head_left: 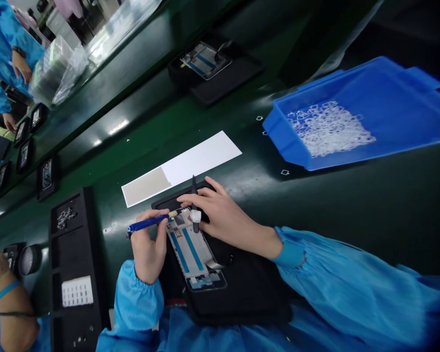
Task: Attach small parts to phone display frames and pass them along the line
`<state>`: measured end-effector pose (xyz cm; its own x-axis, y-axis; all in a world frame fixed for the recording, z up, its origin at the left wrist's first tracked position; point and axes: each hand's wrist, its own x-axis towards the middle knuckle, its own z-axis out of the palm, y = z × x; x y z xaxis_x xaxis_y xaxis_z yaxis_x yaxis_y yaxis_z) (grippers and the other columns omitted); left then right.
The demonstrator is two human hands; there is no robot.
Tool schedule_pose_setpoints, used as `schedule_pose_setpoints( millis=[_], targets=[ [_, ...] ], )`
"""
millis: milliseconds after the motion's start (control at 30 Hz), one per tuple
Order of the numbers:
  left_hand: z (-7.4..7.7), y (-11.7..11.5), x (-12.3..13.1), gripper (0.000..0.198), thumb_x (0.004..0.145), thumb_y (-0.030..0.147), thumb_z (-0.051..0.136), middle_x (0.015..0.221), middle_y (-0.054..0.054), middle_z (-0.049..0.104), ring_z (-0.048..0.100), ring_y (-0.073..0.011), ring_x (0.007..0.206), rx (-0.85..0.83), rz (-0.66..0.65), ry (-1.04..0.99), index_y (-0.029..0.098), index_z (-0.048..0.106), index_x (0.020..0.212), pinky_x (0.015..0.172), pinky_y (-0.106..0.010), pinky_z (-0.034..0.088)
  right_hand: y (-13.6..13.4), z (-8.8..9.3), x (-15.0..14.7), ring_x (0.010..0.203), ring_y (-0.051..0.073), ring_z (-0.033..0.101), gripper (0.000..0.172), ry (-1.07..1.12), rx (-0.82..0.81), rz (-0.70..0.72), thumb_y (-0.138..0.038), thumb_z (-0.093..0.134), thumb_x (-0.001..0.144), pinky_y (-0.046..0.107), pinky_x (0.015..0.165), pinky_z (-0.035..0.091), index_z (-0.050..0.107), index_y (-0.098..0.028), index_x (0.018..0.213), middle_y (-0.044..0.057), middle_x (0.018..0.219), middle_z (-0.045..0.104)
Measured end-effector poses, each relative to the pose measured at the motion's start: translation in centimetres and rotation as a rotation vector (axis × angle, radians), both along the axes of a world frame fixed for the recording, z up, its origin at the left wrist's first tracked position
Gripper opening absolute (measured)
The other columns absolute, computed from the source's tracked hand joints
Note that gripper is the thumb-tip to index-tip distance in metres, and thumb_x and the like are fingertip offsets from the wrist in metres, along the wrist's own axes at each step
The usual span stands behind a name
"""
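Observation:
My left hand [149,249] is closed around a blue pen-like tool [146,224], whose pale yellowish tip reaches the top end of a phone frame [194,252]. Black tweezers [194,188] with a white wrapping are held in my right hand [225,215], over the frame's upper right edge. Whether the tweezers grip any part is too small to tell. Two blue strips run along the phone frame, which lies in a black tray [238,298] close to my body.
Beyond my hands lies a white sheet [201,154] with a grey end. A blue bin [392,107] holds many small white loops. To the left stands a black compartment tray [68,249]. Another phone frame [205,59] sits on a farther black tray. Co-workers' hands [21,66] show at left.

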<state>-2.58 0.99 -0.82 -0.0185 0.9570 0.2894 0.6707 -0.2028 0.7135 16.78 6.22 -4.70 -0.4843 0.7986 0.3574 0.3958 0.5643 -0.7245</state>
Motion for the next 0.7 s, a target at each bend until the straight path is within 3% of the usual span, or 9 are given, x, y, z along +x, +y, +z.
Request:
schedule_pose_setpoints(
  millis=[300,700],
  targets=[
    [0.5,0.5,0.5,0.017,0.096,0.016,0.057,0.105,-0.003,0.067,0.063,-0.0171,0.102,-0.039,-0.077,0.058,0.023,0.054,0.111,0.088,-0.031,0.051,-0.2,0.1,0.1,0.095,0.025,0.055,0.05,-0.044,0.026,-0.024,0.002,0.052,0.071,0.06,0.114,0.02,0.052,-0.019,0.117,0.003,0.097,0.061],
    [1.4,1.0,1.4,0.011,0.096,0.016,0.056,0.099,-0.004,0.068,0.067,-0.016,0.094,0.057,-0.111,0.243,0.02,0.057,0.107,0.081,-0.026,0.056,-0.2,-0.2,0.1,0.093,0.024,0.055,0.045,-0.027,0.042,-0.029,0.002,0.053,0.073,0.061,0.114,0.02,0.052,-0.018,0.113,0.002,0.095,0.061]
  ],
)
